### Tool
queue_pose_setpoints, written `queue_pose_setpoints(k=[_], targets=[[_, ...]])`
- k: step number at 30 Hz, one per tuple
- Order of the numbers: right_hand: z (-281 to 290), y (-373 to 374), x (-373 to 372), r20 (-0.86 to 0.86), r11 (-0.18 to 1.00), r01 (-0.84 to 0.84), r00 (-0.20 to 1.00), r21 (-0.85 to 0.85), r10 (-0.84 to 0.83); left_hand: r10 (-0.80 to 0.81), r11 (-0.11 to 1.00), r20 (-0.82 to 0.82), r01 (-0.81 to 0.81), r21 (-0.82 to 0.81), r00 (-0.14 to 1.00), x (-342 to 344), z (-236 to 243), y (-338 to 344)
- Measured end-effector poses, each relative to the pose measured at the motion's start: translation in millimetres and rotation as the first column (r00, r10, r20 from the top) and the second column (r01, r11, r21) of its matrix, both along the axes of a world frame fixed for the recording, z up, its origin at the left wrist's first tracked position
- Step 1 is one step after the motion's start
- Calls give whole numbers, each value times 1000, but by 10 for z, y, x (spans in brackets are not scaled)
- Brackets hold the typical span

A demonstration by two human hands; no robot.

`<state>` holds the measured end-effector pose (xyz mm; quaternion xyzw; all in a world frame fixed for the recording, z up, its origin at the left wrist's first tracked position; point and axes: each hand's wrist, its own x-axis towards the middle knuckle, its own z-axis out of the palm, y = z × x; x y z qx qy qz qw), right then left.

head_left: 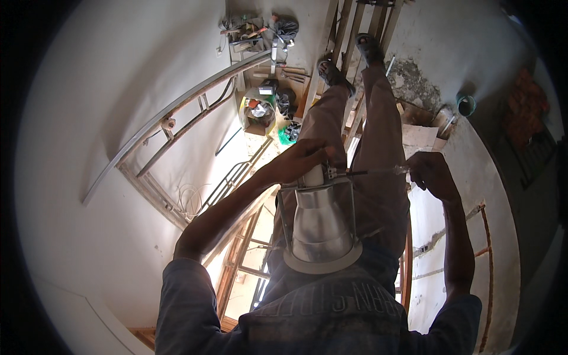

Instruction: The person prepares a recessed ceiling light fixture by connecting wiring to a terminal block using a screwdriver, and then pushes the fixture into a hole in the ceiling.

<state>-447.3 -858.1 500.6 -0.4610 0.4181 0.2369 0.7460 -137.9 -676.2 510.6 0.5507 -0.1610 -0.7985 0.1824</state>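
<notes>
A recessed downlight (322, 228) with a silvery reflector and a pale round rim rests on my lap, rim toward my body. Metal brackets run along both its sides. My left hand (305, 161) is closed at the narrow far end, around the white lamp holder (314, 176); its fingertips are partly hidden. Beside them sits a small white terminal block (332, 173). From the right, my right hand (432, 174) grips the clear handle of a thin screwdriver (378, 172). Its dark shaft points left, with the tip at or close to the terminal block.
My feet rest on a wooden ladder-like frame (354, 35). Below left are a bag of odds and ends (258, 109), tools (294, 75) and a leaning metal frame (171, 133). A teal bucket (466, 105) stands at the right, near broken plaster (414, 83).
</notes>
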Motion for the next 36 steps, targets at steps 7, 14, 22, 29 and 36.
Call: queue_pose_setpoints(k=[7,14,22,29,36], targets=[[-17,90,15,313,964,176,944,-201,-107,-45,999,20,45,-24,999,23,-56,54],[43,35,111,95,997,62,994,-43,-58,-345,931,25,345,-119,938,200,-63,24],[242,58,54,196,966,190,968,-177,-154,-518,847,-29,508,-155,855,415,125,-400],[422,-42,-89,209,839,318,946,-442,-248,-593,734,191,623,-271,782,410,106,-1217],[-69,-229,-457,128,634,350,921,-689,-369,-578,542,386,691,-478,719,153,-598,-2031]])
